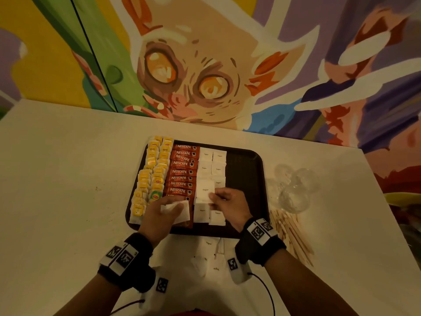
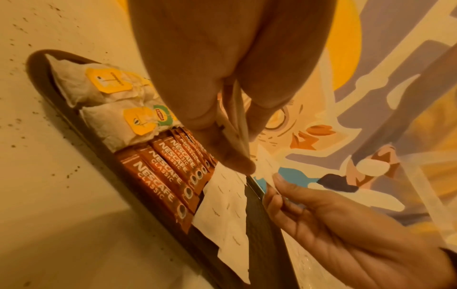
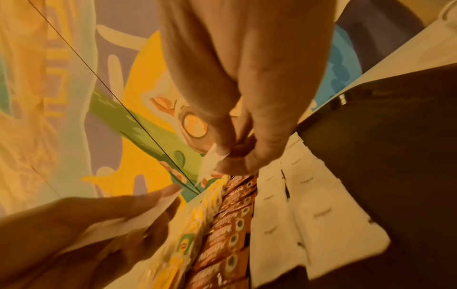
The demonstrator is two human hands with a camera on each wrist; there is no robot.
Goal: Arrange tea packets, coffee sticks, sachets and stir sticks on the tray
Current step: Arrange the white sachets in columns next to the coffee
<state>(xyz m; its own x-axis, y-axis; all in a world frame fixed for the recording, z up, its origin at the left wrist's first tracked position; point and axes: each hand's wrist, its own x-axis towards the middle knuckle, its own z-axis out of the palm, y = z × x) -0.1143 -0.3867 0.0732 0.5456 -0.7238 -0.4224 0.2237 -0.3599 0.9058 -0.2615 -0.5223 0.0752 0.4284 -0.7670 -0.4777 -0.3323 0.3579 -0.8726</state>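
Note:
A dark tray [image 1: 247, 169] on the table holds columns of yellow-tagged tea packets [image 1: 155, 172], red Nescafe coffee sticks [image 1: 182, 172] and white sugar sachets [image 1: 211, 163]. My right hand [image 1: 218, 197] pinches one sugar sachet [image 1: 205, 191] by its edge above the sachet columns. My left hand [image 1: 168, 209] grips a small stack of white sachets [image 1: 180, 209] over the tray's near left part. In the left wrist view the held sachets [image 2: 237, 121] show edge-on between my fingers. The right wrist view shows the pinched sachet [image 3: 209, 162] tilted over the rows.
Wooden stir sticks [image 1: 291, 229] lie in a loose pile right of the tray, near a clear plastic bag [image 1: 293, 190]. More white sachets [image 1: 211, 254] sit on the table between my wrists. A painted mural wall [image 1: 205, 65] stands behind the table.

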